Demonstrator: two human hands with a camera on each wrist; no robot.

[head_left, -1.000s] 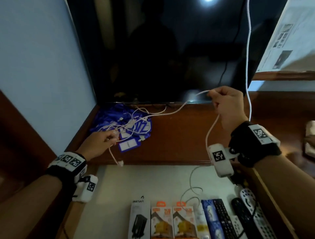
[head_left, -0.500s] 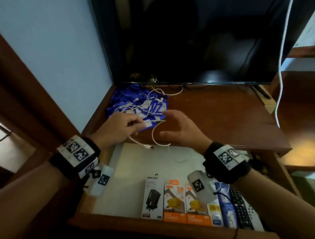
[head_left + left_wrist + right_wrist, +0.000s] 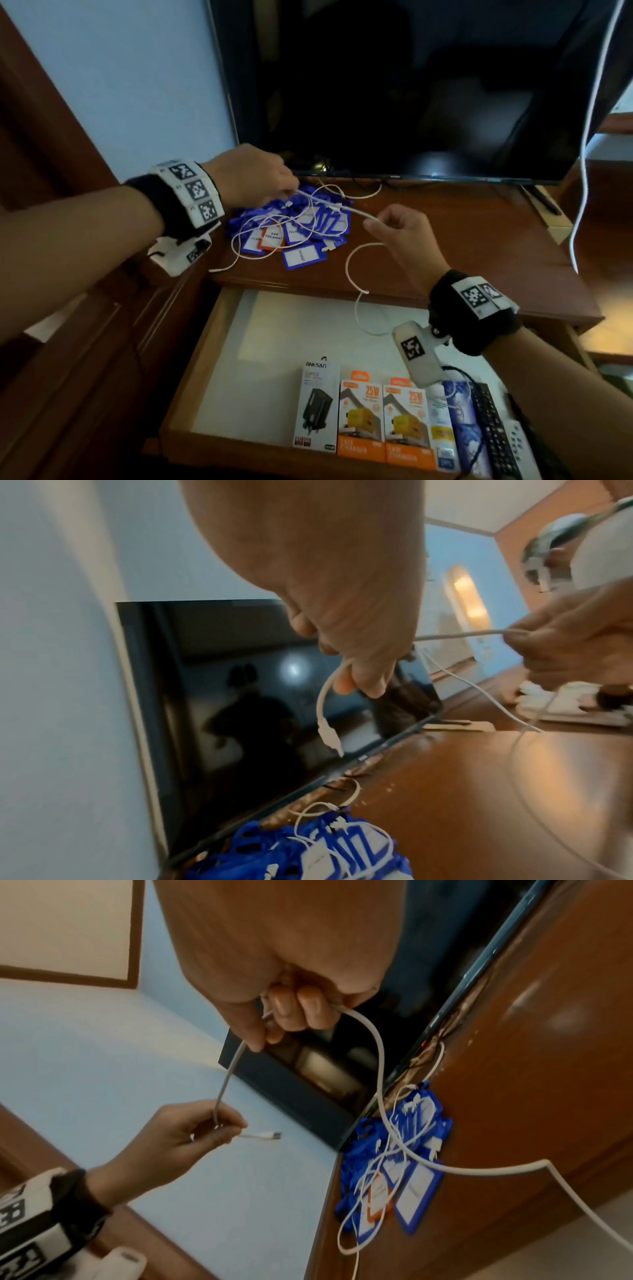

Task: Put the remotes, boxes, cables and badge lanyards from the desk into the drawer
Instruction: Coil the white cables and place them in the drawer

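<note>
A white cable (image 3: 331, 204) is stretched taut between my two hands above the desk. My left hand (image 3: 294, 190) pinches it near its plug end (image 3: 329, 733), over the pile of blue badge lanyards (image 3: 298, 236). My right hand (image 3: 372, 225) pinches it further along, and the slack (image 3: 352, 274) loops down into the open drawer (image 3: 274, 342). More thin white cables (image 3: 394, 1139) lie tangled on the lanyards (image 3: 421, 1185). Charger boxes (image 3: 361, 421) and black remotes (image 3: 493, 431) lie along the drawer's front.
A dark TV (image 3: 411, 85) stands at the back of the wooden desk (image 3: 462, 246), close behind the lanyard pile. Another white cable (image 3: 584, 154) hangs down at the right. The blue wall (image 3: 137, 85) borders the left side.
Both hands were low at the front of the lanyard pile. Now the left hand has lifted the cable's end up and back, and the right hand pinches the cable, pulling it straight.
</note>
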